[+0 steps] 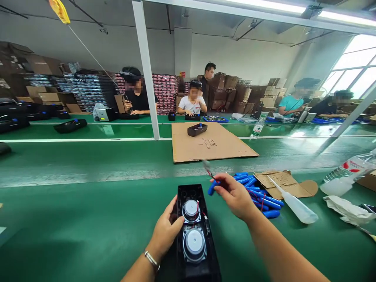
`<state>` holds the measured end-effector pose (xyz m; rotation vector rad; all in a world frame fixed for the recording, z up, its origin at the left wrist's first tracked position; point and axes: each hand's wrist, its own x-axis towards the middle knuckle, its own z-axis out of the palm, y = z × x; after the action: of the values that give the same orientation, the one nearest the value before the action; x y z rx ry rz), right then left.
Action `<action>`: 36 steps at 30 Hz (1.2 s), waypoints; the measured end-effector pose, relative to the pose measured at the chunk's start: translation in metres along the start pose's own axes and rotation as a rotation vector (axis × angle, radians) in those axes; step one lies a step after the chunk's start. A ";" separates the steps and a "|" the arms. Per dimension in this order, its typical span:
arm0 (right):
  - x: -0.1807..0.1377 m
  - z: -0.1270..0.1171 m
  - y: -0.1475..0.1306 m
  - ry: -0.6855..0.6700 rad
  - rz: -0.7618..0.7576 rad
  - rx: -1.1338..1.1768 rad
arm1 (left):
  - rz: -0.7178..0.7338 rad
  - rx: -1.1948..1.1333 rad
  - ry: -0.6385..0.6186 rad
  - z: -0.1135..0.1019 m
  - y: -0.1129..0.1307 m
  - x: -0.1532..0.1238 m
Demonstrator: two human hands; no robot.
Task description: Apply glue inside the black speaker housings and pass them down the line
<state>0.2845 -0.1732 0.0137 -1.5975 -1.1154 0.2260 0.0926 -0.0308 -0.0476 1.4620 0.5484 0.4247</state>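
A long black speaker housing point(195, 270) lies open side up on the green bench in front of me. Two round silver speaker drivers point(194, 241) sit inside it, with thin red and black wires by them. My left hand point(166, 231) grips the housing's left wall, thumb over the rim. Just right of the housing's far end, my right hand point(233, 194) pinches a blue battery point(214, 187) above the bench. Red and black leads rise from that battery, their ends blurred. Beyond my right hand lies a pile of blue batteries point(261, 196).
A glue bottle point(299, 205) with a long nozzle, torn cardboard point(282, 184), a crumpled cloth point(348, 207) and a large water bottle point(351, 166) lie at right. Ahead, a cardboard sheet point(211, 145) bears another black housing point(197, 129). Several people sit across the line.
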 end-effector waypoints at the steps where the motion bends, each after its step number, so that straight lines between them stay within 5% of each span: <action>1: 0.009 0.013 0.000 -0.012 -0.039 0.014 | 0.004 -0.030 -0.014 0.000 -0.002 -0.001; 7: 0.041 0.062 0.004 -0.273 -0.122 -0.105 | 0.043 -0.101 -0.075 -0.001 -0.009 -0.002; 19: 0.055 0.057 0.004 -0.488 -0.136 -0.211 | 0.041 -0.072 -0.052 0.001 -0.011 -0.001; 36: 0.057 0.062 0.023 -0.450 -0.309 -0.375 | 0.055 -0.084 -0.062 0.000 -0.016 0.001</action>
<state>0.2870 -0.0882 -0.0055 -1.7140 -1.8216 0.1813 0.0926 -0.0319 -0.0634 1.4070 0.4364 0.4388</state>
